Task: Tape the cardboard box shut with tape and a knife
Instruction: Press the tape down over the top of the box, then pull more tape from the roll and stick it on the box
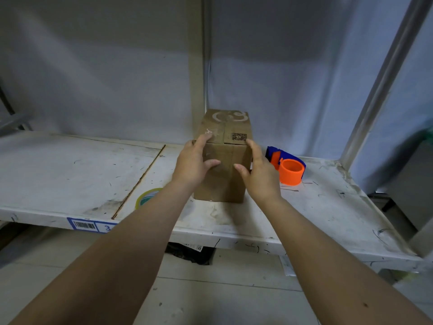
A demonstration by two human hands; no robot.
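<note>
— Cardboard box [222,160] first: where do we have it?

— Upright on the white shelf [70,170], near the back, between our two hands. Our left hand [193,164] lies on its near left corner, fingers [203,140] spread, the index reaching up to the top edge and the thumb flat on the front face. Our right hand [259,171] is at the right edge, fingers [254,147] spread too. We cannot tell whether it touches the cardboard or hovers just beside it. Neither hand holds a tool.

— How far along are we?

— Early, we judge. The top flaps are folded down and meet at a seam. Some old-looking tape crosses the top and a strip runs down the front, but we cannot say whether the seam is sealed. If not, we have still to pull fresh tape, lay it and cut it.

— What else is around?

— The blue and orange tape dispenser [287,168] lies just right of the box, close to our right hand. A yellowish roll of tape [147,197] lies near the front of the shelf, partly hidden by our left forearm. We see no knife.

— Anything in the way?

— Little. The curtain [293,78] hangs close behind the box, and a metal post [384,83] stands at the right.
</note>
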